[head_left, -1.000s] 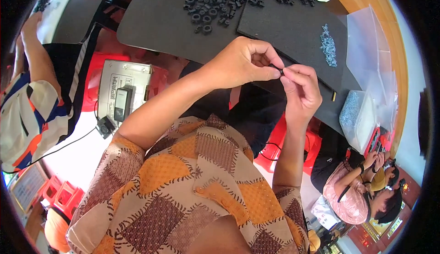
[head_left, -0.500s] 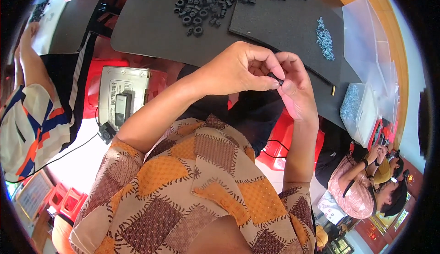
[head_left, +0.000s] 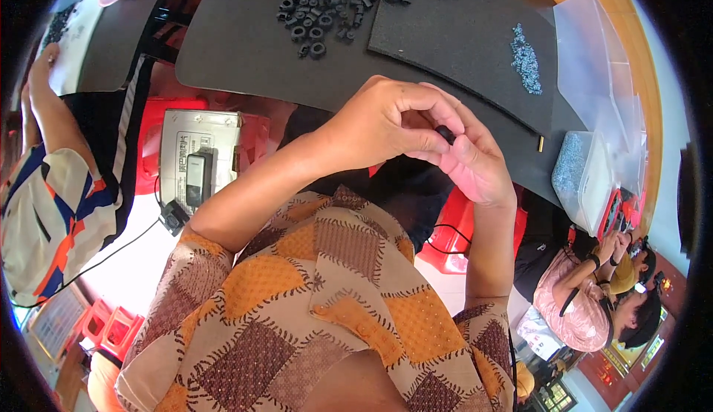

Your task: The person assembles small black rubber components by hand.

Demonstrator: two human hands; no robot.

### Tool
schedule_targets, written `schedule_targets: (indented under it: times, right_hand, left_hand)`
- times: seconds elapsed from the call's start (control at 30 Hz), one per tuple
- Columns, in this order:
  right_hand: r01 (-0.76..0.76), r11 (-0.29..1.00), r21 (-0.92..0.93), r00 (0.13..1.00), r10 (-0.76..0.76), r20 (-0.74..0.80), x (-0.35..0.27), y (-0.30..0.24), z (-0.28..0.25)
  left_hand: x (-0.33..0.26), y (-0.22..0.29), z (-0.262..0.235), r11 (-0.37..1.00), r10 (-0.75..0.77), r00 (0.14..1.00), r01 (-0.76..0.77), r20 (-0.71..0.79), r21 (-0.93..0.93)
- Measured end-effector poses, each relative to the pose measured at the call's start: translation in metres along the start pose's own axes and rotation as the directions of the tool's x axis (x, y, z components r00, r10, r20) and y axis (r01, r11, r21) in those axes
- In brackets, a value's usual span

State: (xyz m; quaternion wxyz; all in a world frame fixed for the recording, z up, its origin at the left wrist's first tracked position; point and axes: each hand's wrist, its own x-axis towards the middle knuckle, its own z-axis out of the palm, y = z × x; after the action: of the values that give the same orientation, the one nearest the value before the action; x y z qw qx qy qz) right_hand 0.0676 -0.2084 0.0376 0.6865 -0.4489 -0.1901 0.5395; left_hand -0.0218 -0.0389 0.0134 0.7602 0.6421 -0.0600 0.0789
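Observation:
A small black rubber-like part [head_left: 445, 134] is pinched between the thumb and forefinger of my left hand [head_left: 382, 118]. My right hand [head_left: 481, 161] meets it from the other side, with its thumb tip against the part and its other fingers curled behind, partly hidden. Both hands are held together just over the table's near edge. Beyond them lies a heap of similar black ring-shaped and tubular parts [head_left: 327, 11]. A small pile of bluish, shiny little pieces [head_left: 526, 63] rests on a dark mat [head_left: 453, 48].
A clear plastic box [head_left: 590, 196] of bluish pieces stands at the table's right edge, near a brass-coloured cylinder [head_left: 541, 144]. Upright clear plastic sheets [head_left: 594, 55] stand behind it. A carton [head_left: 174, 156] sits on a red stool at left. Other people sit at both sides.
My hands have shifted slightly toward me. The black part has turned between my fingers, and my right fingers have curled closer behind it.

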Motion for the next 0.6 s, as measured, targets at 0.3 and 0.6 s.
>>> schedule_targets:
  times: [0.3, 0.6]
  right_hand:
    - [0.091, 0.986, -0.136, 0.996, -0.094, -0.014, 0.001, 0.000, -0.008]
    - [0.108, 0.991, -0.074, 0.994, -0.105, 0.043, 0.002, -0.003, -0.008]
  left_hand:
    - [-0.003, -0.007, 0.005, 0.963, 0.171, 0.978, -0.140, -0.117, 0.231]
    - [0.001, -0.009, 0.009, 0.967, 0.210, 0.959, -0.175, -0.191, 0.183]
